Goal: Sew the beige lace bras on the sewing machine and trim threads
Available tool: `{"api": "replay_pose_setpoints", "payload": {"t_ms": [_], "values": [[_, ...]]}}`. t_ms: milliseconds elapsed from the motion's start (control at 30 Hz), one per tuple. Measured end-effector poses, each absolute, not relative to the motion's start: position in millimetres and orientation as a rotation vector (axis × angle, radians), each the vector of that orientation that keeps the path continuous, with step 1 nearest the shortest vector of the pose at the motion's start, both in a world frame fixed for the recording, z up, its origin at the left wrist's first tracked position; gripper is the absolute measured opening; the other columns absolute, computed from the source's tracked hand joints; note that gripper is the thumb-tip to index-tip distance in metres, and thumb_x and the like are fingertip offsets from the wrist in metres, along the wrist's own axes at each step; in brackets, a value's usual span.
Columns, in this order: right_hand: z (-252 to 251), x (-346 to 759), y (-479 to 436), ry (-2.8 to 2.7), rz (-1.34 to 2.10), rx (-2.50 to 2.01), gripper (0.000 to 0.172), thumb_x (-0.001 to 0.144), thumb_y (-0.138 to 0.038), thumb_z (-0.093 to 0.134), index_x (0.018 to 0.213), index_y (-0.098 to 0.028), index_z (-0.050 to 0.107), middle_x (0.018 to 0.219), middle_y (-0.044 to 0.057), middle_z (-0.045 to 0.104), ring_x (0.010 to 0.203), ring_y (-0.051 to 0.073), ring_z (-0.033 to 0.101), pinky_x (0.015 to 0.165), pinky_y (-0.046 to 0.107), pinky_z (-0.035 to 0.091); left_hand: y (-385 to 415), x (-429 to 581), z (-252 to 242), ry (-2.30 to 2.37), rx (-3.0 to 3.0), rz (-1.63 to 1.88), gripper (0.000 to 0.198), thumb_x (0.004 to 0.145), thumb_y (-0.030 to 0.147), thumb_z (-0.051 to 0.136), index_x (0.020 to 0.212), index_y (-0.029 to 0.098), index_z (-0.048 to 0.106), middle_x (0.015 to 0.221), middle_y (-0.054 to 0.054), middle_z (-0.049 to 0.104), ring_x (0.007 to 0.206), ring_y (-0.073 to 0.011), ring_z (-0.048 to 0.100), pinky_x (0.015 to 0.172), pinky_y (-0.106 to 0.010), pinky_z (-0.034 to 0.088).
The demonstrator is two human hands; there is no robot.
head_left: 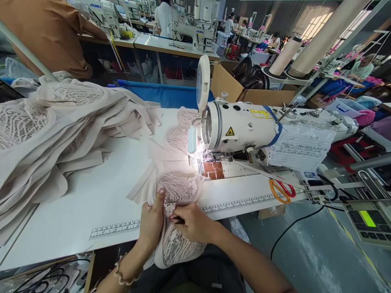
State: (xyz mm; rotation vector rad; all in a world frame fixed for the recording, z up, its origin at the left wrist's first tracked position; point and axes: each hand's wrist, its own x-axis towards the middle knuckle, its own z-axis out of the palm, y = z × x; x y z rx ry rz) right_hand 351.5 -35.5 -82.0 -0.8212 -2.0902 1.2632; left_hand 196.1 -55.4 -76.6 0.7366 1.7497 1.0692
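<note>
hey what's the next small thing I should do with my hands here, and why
I'd probably keep the lace garment steady in your left hand and ease the small dark object away from it with your right hand, before shifting the garment. The left thumb presses on the lace, while the object sits close to it and might snag.
</note>
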Motion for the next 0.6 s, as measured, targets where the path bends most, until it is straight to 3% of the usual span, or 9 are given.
{"api": "replay_pose_setpoints", "payload": {"t_ms": [167,333,433,500,567,600], "values": [[-69.6,371.2,-38.5,-1.857,1.372,-1.064,0.035,0.09,-0.027,0.047,0.06,-0.024,0.03,0.056,-0.007,0.028,0.054,0.009,0.028,0.053,0.024,0.025,-54.2,190.4,-74.9,1.6,0.534,1.155,0.059,0.066,0.074,0.075,0.068,0.02,0.055,0.047,0.004,0.047,0.046,-0.0159,0.05,0.042,-0.026,0.041],[-70.7,371.2,-39.2,-1.809,1.55,-1.172,0.042,0.092,-0.038,0.048,0.057,-0.024,0.03,0.053,-0.007,0.028,0.052,0.009,0.026,0.052,0.026,0.024,-18.9,185.2,-54.4,1.294,0.433,1.126,0.034,0.069,0.025,0.081,0.098,0.014,0.067,0.077,-0.007,0.073,0.065,-0.0225,0.07,0.054,-0.028,0.058],[-70.9,376.4,-40.7,-1.893,1.413,-1.288,0.042,0.092,-0.04,0.054,0.06,-0.024,0.034,0.055,-0.006,0.035,0.053,0.01,0.032,0.054,0.026,0.025,13.8,163.2,-45.5,1.234,0.585,1.189,0.053,0.072,0.011,0.072,0.123,0.017,0.062,0.094,-0.007,0.076,0.071,-0.0196,0.072,0.063,-0.028,0.062],[-70.1,383.7,-41.9,-2.013,1.238,-1.395,0.035,0.09,-0.033,0.06,0.063,-0.023,0.042,0.058,-0.004,0.046,0.055,0.012,0.039,0.055,0.025,0.026,31.0,142.7,-44.5,1.411,0.711,1.233,0.067,0.079,0.007,0.066,0.143,0.017,0.048,0.106,-0.008,0.073,0.075,-0.0163,0.071,0.073,-0.031,0.063],[-67.0,391.8,-41.4,-2.183,1.048,-1.508,0.02,0.089,-0.019,0.058,0.069,-0.022,0.054,0.062,0.0,0.056,0.056,0.015,0.045,0.056,0.026,0.025,40.2,126.2,-47.5,1.751,0.928,1.293,0.075,0.082,0.007,0.065,0.151,0.012,0.036,0.125,-0.013,0.065,0.091,-0.0189,0.071,0.088,-0.041,0.061],[-63.7,395.5,-40.0,-2.276,0.961,-1.555,0.017,0.087,-0.013,0.055,0.074,-0.021,0.061,0.062,0.001,0.058,0.056,0.016,0.046,0.055,0.026,0.024,41.5,122.3,-50.4,1.923,1.11,1.331,0.071,0.083,0.009,0.066,0.148,0.009,0.038,0.132,-0.015,0.061,0.104,-0.0238,0.068,0.096,-0.049,0.056]]}}
